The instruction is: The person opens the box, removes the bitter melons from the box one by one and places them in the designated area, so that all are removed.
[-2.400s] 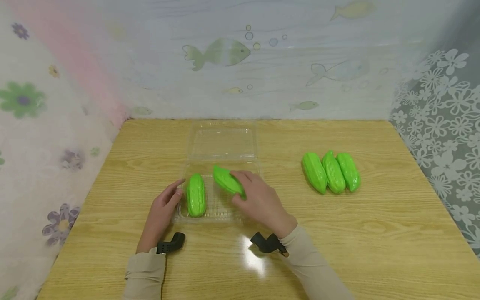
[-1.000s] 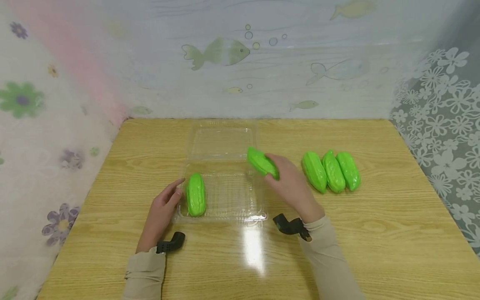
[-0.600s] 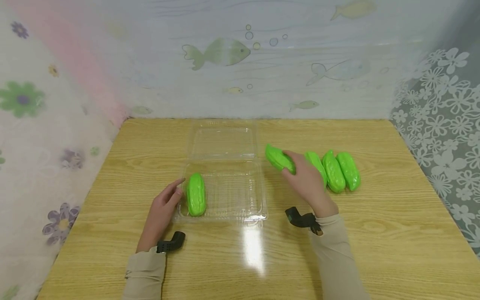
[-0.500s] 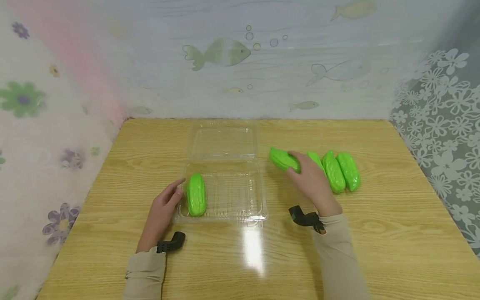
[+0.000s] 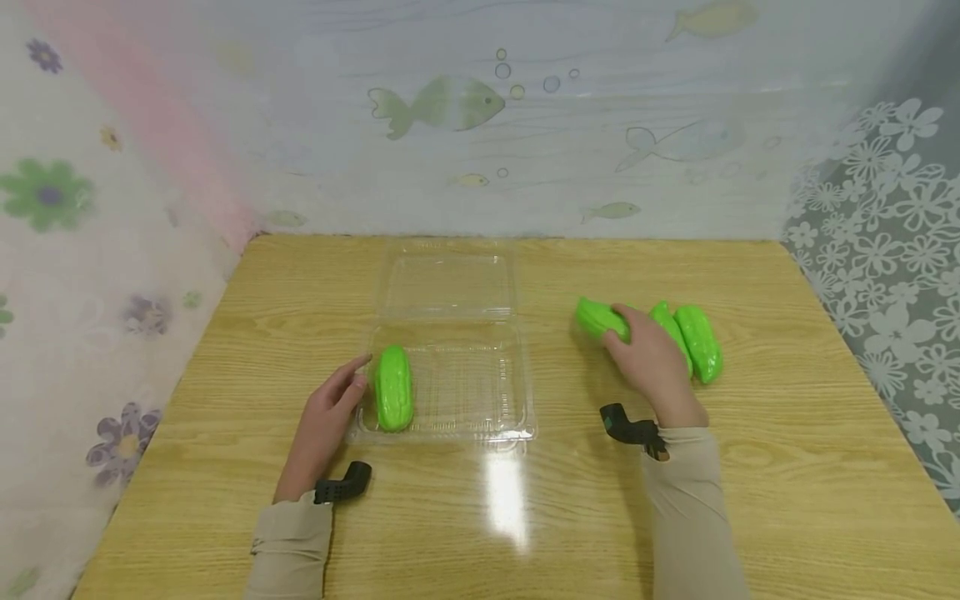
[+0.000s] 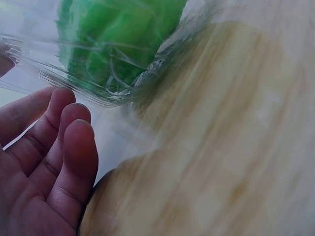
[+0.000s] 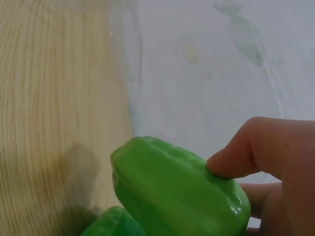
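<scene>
My right hand (image 5: 652, 354) grips a glossy green ridged gourd (image 5: 598, 318) between thumb and fingers, over the right part of the table. In the right wrist view this gourd (image 7: 177, 189) tilts above another gourd (image 7: 114, 223). To the right of the hand lie more such gourds (image 5: 699, 343), one partly covered by it. At the left side of a clear hinged plastic container (image 5: 465, 392), my left hand (image 5: 322, 421) rests with relaxed fingers, fingertips right at the wall in the left wrist view. Inside the container, at its left, lies one gourd (image 5: 393, 388).
The container's clear lid (image 5: 450, 283) is folded back flat toward the wall. All of it stands on a wood-grain table (image 5: 420, 517). A patterned wall (image 5: 555, 142) borders the far edge, with patterned sides left and right. Each wrist wears a black camera mount (image 5: 630, 427).
My right hand has lifted the gourd out of the container and carried it rightward to the row of gourds, covering part of the row. The left hand has stayed put.
</scene>
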